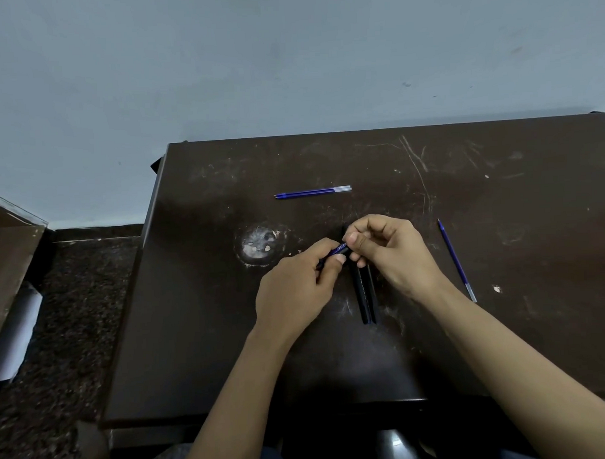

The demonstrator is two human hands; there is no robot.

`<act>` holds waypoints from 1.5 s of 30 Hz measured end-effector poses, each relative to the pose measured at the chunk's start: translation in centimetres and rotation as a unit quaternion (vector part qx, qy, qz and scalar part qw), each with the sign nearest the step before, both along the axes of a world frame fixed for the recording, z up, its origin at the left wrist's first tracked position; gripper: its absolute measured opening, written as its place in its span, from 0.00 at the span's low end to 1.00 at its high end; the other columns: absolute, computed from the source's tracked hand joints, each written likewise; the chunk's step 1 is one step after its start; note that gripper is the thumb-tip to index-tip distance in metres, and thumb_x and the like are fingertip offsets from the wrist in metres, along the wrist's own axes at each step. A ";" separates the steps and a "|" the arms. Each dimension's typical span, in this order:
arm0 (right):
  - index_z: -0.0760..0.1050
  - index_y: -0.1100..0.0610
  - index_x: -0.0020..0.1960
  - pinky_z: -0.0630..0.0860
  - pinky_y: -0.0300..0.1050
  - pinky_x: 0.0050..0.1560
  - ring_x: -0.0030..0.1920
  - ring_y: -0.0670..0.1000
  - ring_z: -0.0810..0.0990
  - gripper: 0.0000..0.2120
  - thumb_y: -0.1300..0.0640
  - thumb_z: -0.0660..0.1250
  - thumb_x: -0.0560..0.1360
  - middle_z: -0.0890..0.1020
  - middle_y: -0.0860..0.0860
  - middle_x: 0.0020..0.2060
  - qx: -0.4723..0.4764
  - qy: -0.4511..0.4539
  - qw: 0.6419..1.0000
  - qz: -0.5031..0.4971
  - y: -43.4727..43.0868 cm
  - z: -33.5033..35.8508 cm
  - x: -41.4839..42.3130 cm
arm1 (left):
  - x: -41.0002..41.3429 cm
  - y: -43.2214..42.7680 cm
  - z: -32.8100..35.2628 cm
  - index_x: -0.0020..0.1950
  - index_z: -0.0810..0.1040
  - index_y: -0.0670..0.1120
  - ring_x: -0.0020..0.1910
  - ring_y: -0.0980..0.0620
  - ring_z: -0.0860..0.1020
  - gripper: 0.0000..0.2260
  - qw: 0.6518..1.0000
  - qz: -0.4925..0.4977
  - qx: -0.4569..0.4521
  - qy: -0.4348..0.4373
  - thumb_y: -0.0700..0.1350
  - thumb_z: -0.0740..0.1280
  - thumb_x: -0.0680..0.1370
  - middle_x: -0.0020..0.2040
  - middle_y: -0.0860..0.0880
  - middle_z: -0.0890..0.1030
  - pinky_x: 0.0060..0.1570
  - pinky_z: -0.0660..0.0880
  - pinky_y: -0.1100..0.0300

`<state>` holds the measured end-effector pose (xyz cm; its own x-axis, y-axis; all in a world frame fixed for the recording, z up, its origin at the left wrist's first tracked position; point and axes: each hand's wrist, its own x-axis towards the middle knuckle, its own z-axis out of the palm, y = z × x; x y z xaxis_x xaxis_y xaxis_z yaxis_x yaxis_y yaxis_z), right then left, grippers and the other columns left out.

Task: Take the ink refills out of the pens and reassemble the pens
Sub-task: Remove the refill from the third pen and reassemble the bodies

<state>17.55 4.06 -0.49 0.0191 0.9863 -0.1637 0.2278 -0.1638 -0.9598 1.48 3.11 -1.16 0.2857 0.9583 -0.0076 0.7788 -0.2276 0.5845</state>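
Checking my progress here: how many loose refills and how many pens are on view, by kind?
Loose blue refills: 3 (pair at the back, one on the right)
Dark pens on the table: 2
Pen held by left hand and right hand: 1
Total: 6

I see a blue pen held tilted over two black pens lying side by side; two blue refills lie together beyond, another refill alone at right.
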 end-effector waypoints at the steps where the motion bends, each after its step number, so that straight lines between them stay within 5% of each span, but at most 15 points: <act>1: 0.79 0.63 0.44 0.77 0.44 0.41 0.34 0.52 0.77 0.05 0.62 0.66 0.76 0.80 0.58 0.33 0.006 0.001 1.000 0.000 0.0 0.1 0.0 | 0.0 0.0 0.0 0.54 0.73 0.60 0.31 0.58 0.75 0.07 1.000 0.004 0.000 -0.006 0.57 0.57 0.81 0.30 0.54 0.75 0.33 0.70 0.63; 11: 0.78 0.57 0.43 0.76 0.41 0.44 0.34 0.45 0.77 0.04 0.64 0.67 0.75 0.80 0.50 0.34 0.054 -0.049 0.994 -0.083 0.6 0.1 1.6 | -0.7 0.8 -0.4 0.45 0.77 0.49 0.30 0.57 0.72 0.11 0.988 0.130 -0.011 -0.078 0.48 0.56 0.81 0.33 0.53 0.75 0.31 0.67 0.66; 15: 0.80 0.53 0.45 0.72 0.34 0.44 0.41 0.47 0.78 0.05 0.61 0.71 0.71 0.81 0.50 0.38 0.041 -0.187 0.975 0.113 -0.4 0.6 0.5 | -1.0 1.2 -0.6 0.58 0.77 0.47 0.38 0.59 0.76 0.12 0.982 0.166 0.011 -0.092 0.47 0.56 0.82 0.44 0.55 0.80 0.37 0.68 0.71; 18: 0.80 0.51 0.47 0.71 0.37 0.50 0.50 0.44 0.73 0.06 0.59 0.71 0.71 0.80 0.48 0.44 0.042 -0.261 0.933 0.246 -0.9 0.1 -0.3 | -1.1 1.0 -0.7 0.57 0.76 0.50 0.38 0.55 0.78 0.12 0.984 0.156 0.016 -0.085 0.50 0.56 0.82 0.40 0.52 0.81 0.39 0.75 0.59; 20: 0.79 0.50 0.47 0.71 0.41 0.52 0.52 0.44 0.70 0.07 0.58 0.71 0.71 0.79 0.48 0.46 0.033 -0.271 0.926 0.262 -1.0 -0.1 -0.2 | -1.0 0.9 -0.7 0.55 0.77 0.50 0.37 0.54 0.79 0.11 0.985 0.148 0.006 -0.089 0.50 0.56 0.82 0.38 0.51 0.80 0.40 0.76 0.55; 24: 0.80 0.49 0.47 0.72 0.39 0.51 0.50 0.44 0.71 0.08 0.56 0.73 0.69 0.79 0.49 0.45 0.032 -0.285 0.929 0.233 -0.9 -0.2 -0.2 | -0.6 1.0 -0.7 0.50 0.78 0.46 0.39 0.53 0.78 0.11 0.984 0.133 -0.021 -0.116 0.47 0.57 0.82 0.38 0.48 0.80 0.39 0.71 0.65; 29: 0.82 0.56 0.49 0.76 0.34 0.40 0.37 0.44 0.80 0.08 0.57 0.74 0.70 0.83 0.50 0.37 -0.017 -0.051 0.998 -0.010 -0.6 0.5 -0.6 | -0.6 0.8 -0.8 0.50 0.78 0.49 0.36 0.58 0.77 0.09 0.994 0.065 0.028 -0.086 0.50 0.59 0.81 0.36 0.54 0.80 0.37 0.69 0.68; 33: 0.79 0.65 0.45 0.72 0.34 0.33 0.28 0.42 0.74 0.09 0.58 0.71 0.72 0.78 0.52 0.30 -0.091 0.160 0.980 -0.073 -0.3 0.5 -1.2 | 0.0 0.4 -0.9 0.50 0.76 0.53 0.33 0.58 0.74 0.08 0.996 0.038 0.037 -0.066 0.53 0.60 0.80 0.35 0.56 0.77 0.34 0.72 0.60; 37: 0.78 0.62 0.39 0.70 0.34 0.32 0.28 0.44 0.71 0.08 0.57 0.71 0.72 0.76 0.50 0.27 -0.124 0.208 0.964 -0.111 -0.1 -0.1 -1.3 | 0.5 0.2 -0.9 0.51 0.78 0.52 0.34 0.58 0.76 0.12 0.996 0.028 0.036 -0.073 0.55 0.58 0.81 0.35 0.56 0.78 0.34 0.74 0.57; 45: 0.75 0.74 0.47 0.69 0.42 0.38 0.30 0.49 0.71 0.13 0.62 0.68 0.74 0.73 0.55 0.29 -0.075 0.249 0.958 -0.119 -0.2 -0.4 -1.7 | 1.1 0.1 -0.1 0.36 0.74 0.51 0.24 0.59 0.70 0.15 0.987 0.043 -0.024 -0.153 0.51 0.58 0.82 0.24 0.60 0.73 0.28 0.65 0.69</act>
